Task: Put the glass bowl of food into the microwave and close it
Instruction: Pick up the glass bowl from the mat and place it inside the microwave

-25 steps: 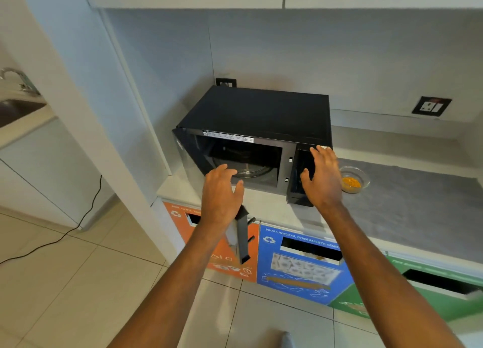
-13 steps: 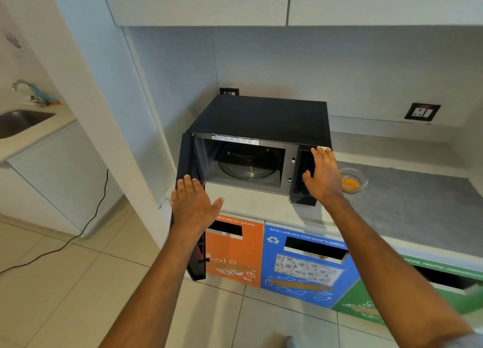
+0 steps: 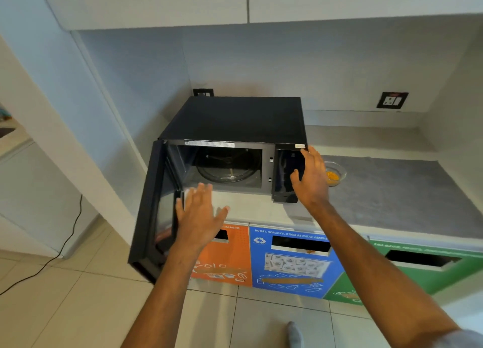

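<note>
Glass bowl (image 3: 334,174) with yellow food sits on the grey counter mat (image 3: 407,188), just right of the microwave (image 3: 235,128), not yet picked up. We read this as the door-opening step finished: door (image 3: 154,206) is swung wide, the turntable (image 3: 226,168) bare. Right hand (image 3: 311,180) is spread flat on the control panel (image 3: 286,175), gripping nothing. Left hand (image 3: 200,217) is splayed and empty by the door's inner edge. Next we'd expect the right hand to go right to the bowl; it's shallow, so lift it level.
</note>
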Tool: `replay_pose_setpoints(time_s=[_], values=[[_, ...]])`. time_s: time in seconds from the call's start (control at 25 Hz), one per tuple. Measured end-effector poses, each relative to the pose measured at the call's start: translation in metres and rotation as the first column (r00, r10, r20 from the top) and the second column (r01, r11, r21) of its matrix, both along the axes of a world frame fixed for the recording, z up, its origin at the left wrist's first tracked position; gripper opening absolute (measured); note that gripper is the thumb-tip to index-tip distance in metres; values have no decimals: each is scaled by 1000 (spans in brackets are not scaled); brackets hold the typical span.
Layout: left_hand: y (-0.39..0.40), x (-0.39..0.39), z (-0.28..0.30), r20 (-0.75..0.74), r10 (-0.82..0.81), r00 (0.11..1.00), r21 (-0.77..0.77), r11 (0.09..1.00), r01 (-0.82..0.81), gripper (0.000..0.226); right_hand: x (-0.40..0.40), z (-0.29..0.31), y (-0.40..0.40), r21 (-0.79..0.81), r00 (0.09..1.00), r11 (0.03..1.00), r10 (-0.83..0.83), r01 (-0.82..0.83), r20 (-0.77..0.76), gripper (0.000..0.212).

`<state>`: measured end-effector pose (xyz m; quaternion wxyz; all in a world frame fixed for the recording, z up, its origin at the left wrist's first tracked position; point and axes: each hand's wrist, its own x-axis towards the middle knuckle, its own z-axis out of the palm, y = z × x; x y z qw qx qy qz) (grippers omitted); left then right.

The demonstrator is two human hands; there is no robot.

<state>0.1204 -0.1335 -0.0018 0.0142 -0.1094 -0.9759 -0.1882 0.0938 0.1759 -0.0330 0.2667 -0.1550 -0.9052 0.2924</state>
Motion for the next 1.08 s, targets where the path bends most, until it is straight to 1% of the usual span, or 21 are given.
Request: replay_pose_setpoints(time_s=[0.08, 0.16, 0.28, 0.36, 0.44, 0.52, 0.56, 0.6, 0.68, 0.72, 0.8, 0.84, 0.92, 1.04, 1.08], values=[[34, 1, -18, 121, -172, 978, 132, 979, 156, 76, 10, -17, 10, -95, 998, 995, -44, 40, -38, 60], [75, -4, -40, 207, -268, 941, 240, 946, 217, 73, 18, -39, 31, -200, 997, 978, -68, 60, -31, 55], [135, -17, -63, 333, -355, 874, 412, 888, 203, 73, 30, -70, 60, -325, 998, 943, -65, 70, 27, 51], [190, -34, -76, 391, -371, 842, 458, 872, 171, 71, 29, -87, 90, -420, 995, 902, -87, 102, 53, 53], [239, -50, -85, 423, -379, 823, 500, 855, 137, 68, 22, -97, 117, -488, 987, 858, -145, 162, 73, 53], [287, -63, -96, 490, -394, 778, 570, 820, 56, 65, 5, -105, 146, -551, 973, 802, -201, 231, 116, 51], [310, -71, -100, 521, -390, 759, 601, 799, -1, 65, -4, -105, 159, -613, 965, 747, -222, 259, 137, 52], [330, -77, -105, 543, -379, 749, 627, 777, -61, 64, -13, -105, 170, -698, 960, 663, -237, 272, 149, 53], [363, -94, -110, 584, -339, 737, 668, 717, -200, 58, -32, -102, 192, -845, 961, 473, -227, 248, 155, 53], [382, -105, -113, 593, -314, 741, 682, 685, -256, 50, -42, -101, 207, -876, 963, 418, -221, 239, 158, 49], [406, -122, -116, 608, -269, 747, 699, 628, -342, 31, -56, -98, 222, -907, 980, 384, -164, 172, 116, 34], [408, -129, -118, 620, -259, 741, 705, 597, -381, 26, -60, -95, 224, -913, 986, 383, -140, 143, 95, 31], [412, -138, -122, 658, -250, 710, 698, 555, -452, 32, -66, -96, 226, -912, 986, 382, -128, 146, 105, 29], [424, -158, -133, 700, -231, 676, 671, 537, -511, 38, -75, -101, 239, -911, 986, 379, -98, 164, 137, 20], [427, -163, -135, 709, -226, 668, 664, 533, -525, 39, -77, -104, 241, -912, 985, 371, -82, 173, 154, 21]])
